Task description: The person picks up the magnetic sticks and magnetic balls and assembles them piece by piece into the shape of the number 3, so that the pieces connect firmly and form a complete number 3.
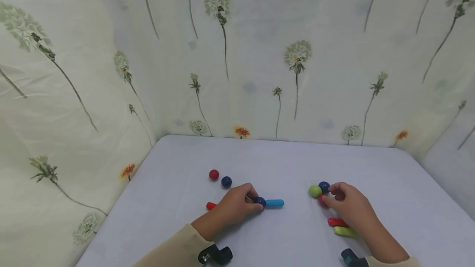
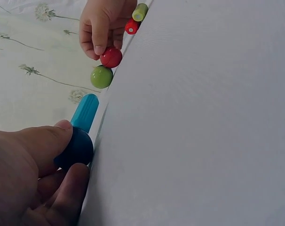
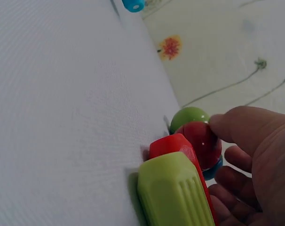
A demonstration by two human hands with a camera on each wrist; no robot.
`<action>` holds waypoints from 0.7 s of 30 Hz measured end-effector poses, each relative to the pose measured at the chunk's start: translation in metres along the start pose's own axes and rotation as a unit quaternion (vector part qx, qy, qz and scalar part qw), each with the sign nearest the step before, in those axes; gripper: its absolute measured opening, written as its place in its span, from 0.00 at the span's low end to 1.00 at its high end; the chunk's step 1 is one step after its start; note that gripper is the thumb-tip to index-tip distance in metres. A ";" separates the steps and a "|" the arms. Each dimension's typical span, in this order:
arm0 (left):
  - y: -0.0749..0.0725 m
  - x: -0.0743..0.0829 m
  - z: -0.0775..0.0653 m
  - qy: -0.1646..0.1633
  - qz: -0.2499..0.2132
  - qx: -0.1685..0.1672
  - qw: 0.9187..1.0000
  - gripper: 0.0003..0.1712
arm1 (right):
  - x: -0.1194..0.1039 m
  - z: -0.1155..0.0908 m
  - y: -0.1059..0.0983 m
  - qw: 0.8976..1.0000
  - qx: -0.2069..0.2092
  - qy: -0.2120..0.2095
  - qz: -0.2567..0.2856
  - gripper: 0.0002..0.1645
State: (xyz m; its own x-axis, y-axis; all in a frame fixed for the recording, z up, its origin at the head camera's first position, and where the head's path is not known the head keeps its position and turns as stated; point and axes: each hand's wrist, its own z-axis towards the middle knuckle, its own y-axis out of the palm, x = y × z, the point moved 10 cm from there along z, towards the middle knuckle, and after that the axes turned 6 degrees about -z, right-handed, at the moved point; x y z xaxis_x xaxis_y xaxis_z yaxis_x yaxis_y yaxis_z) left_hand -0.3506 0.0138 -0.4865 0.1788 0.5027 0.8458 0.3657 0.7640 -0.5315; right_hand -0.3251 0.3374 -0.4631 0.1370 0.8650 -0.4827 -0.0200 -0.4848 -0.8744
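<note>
My left hand [image 1: 237, 205] pinches a dark blue ball [image 2: 79, 148] between thumb and fingers. A light blue ridged stick [image 1: 274, 203] extends from the ball's right side; the wrist cameras cannot settle whether they are joined. My right hand [image 1: 350, 203] has its thumb against a red ball [image 3: 201, 143], its other fingers curled on the far side, partly hidden. Touching or close beside that ball are a green ball [image 1: 315, 191] and another dark blue ball [image 1: 324, 186]. Under the right hand lie a red stick [image 1: 337, 222] and a yellow-green stick [image 3: 173, 188], side by side.
Beyond the left hand sit a loose red ball [image 1: 214, 175] and a dark blue one [image 1: 226, 182]. Another red stick [image 1: 211, 206] shows partly behind that hand. The white table [image 1: 289, 242] meets a flower-patterned cloth [image 1: 256, 52] at its back and left.
</note>
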 end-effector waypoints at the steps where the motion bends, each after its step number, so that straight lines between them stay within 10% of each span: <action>1: 0.000 0.000 0.000 0.000 0.000 -0.001 1.000 0.14 | 0.000 0.000 0.002 1.000 -0.007 -0.002 0.002 0.33; 21: 0.000 0.001 -0.003 -0.006 -0.001 0.001 1.000 0.14 | 0.005 -0.001 0.009 0.999 -0.049 0.000 0.019 0.31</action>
State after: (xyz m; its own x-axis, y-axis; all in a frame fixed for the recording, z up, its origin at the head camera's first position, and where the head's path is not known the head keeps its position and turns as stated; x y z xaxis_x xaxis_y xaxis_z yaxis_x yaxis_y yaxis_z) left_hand -0.3479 0.0129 -0.4853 0.1662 0.5060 0.8463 0.3637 0.7663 -0.5296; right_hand -0.3240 0.3374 -0.4729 0.1385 0.8454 -0.5159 0.0711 -0.5280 -0.8462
